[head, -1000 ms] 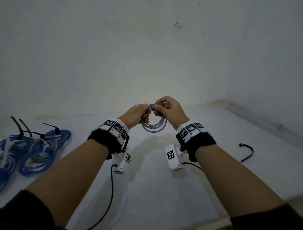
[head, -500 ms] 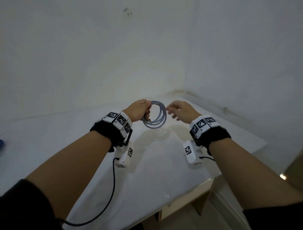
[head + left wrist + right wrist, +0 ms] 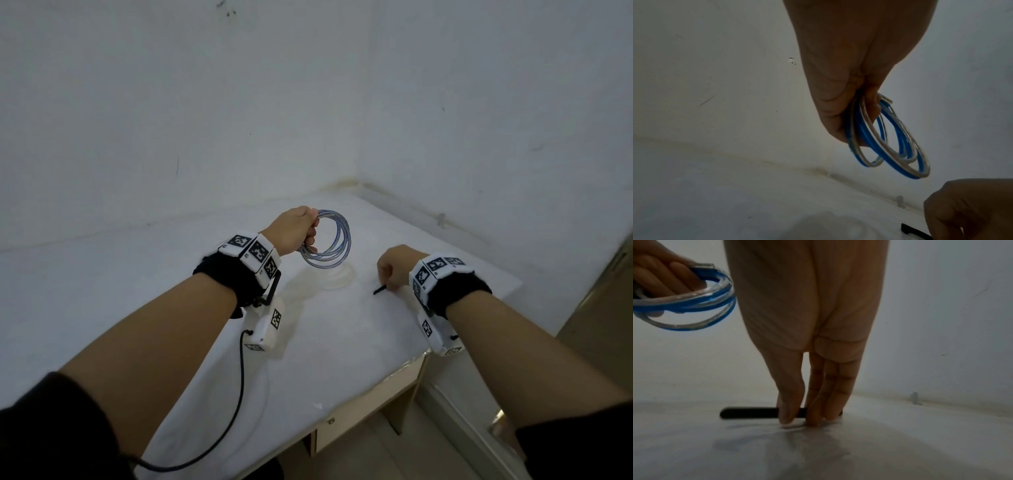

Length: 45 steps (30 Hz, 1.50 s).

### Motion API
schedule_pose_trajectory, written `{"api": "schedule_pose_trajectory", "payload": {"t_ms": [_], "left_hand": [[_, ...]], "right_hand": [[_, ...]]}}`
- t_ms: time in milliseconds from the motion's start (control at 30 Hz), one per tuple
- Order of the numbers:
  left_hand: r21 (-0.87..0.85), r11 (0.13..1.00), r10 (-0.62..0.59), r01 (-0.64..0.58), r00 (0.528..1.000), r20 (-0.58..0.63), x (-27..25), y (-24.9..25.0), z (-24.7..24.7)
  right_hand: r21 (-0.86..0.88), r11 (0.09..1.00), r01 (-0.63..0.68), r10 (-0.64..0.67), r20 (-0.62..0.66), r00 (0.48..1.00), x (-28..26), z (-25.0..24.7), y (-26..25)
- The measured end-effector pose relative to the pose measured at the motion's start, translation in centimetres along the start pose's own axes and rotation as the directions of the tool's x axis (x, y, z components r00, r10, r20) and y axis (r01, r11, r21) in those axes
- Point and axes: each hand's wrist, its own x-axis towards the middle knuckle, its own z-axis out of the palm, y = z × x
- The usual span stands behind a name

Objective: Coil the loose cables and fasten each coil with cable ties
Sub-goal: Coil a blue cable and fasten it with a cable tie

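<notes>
My left hand (image 3: 301, 228) grips a small coil of blue and clear cable (image 3: 334, 245) and holds it in the air above the white table (image 3: 171, 308); the coil (image 3: 892, 139) hangs from the curled fingers. To its right my right hand (image 3: 394, 270) is down on the table, thumb and fingertips (image 3: 789, 417) pinching a black cable tie (image 3: 750, 413) that lies flat on the surface. One end of the tie (image 3: 379, 289) sticks out to the left of the hand. The coil (image 3: 694, 305) has no tie on it.
The table sits in a corner between two white walls. Its front right edge (image 3: 411, 363) drops to the floor near my right wrist. A black wire (image 3: 239, 394) runs from the left wrist camera down my forearm.
My right hand let go of the coil, moved right and down to the table and pinched the black cable tie. The left hand kept the coil. The view swung right; the finished coils left view.
</notes>
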Motion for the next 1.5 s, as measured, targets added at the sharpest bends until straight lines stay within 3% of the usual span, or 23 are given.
{"api": "schedule_pose_trajectory", "payload": {"t_ms": [67, 100, 200, 367, 467, 533, 733, 867, 1133, 1267, 1500], "left_hand": [[0.021, 1.0, 0.001, 0.0, 0.999, -0.038, 0.0, -0.2, -0.7], [0.034, 0.999, 0.002, 0.0, 0.998, -0.061, 0.1, -0.3, -1.2], [0.08, 0.997, 0.016, -0.005, 0.989, -0.15, 0.1, -0.9, -3.0], [0.208, 0.978, 0.055, 0.016, 0.941, -0.333, -0.6, -2.1, -6.9], [0.217, 0.975, 0.046, 0.053, 0.902, -0.429, -1.4, -2.7, -9.9], [0.212, 0.975, 0.039, 0.072, 0.878, -0.477, -2.2, -3.0, -11.7], [0.239, 0.969, 0.073, 0.063, 0.852, -0.519, -4.9, -3.3, -16.1], [0.195, 0.979, 0.049, 0.058, 0.864, -0.501, -6.6, -3.6, -18.4], [0.22, 0.958, -0.052, 0.186, 0.863, -0.503, -9.4, -4.4, -22.6], [0.198, 0.966, -0.031, 0.164, 0.838, -0.545, -9.3, -5.2, -23.9], [0.311, 0.947, 0.131, 0.085, 0.781, -0.611, -8.5, -6.2, -24.6]], "right_hand": [[0.119, 0.993, 0.025, -0.011, -0.121, 0.993, 0.0, -0.3, -0.6], [0.259, 0.965, 0.05, 0.001, -0.191, 0.982, 0.0, -0.6, -1.0], [0.665, 0.715, 0.216, 0.075, -0.38, 0.922, 0.3, -1.7, -3.0], [0.808, 0.311, 0.5, 0.022, -0.532, 0.846, 0.9, -4.3, -9.0], [0.834, 0.07, 0.547, -0.051, -0.545, 0.837, 0.9, -5.5, -12.8], [0.836, -0.025, 0.549, -0.116, -0.548, 0.829, 0.9, -5.9, -15.3], [0.846, -0.029, 0.533, -0.299, -0.516, 0.803, 2.0, -5.9, -22.5], [0.824, -0.031, 0.565, -0.32, -0.544, 0.776, 3.0, -5.7, -26.4], [0.773, -0.153, 0.616, -0.359, -0.624, 0.694, 3.7, -4.9, -31.3], [0.78, -0.178, 0.6, -0.361, -0.619, 0.698, 4.0, -4.7, -32.8], [0.807, -0.256, 0.532, -0.261, -0.587, 0.766, 4.9, -4.8, -34.1]]}}
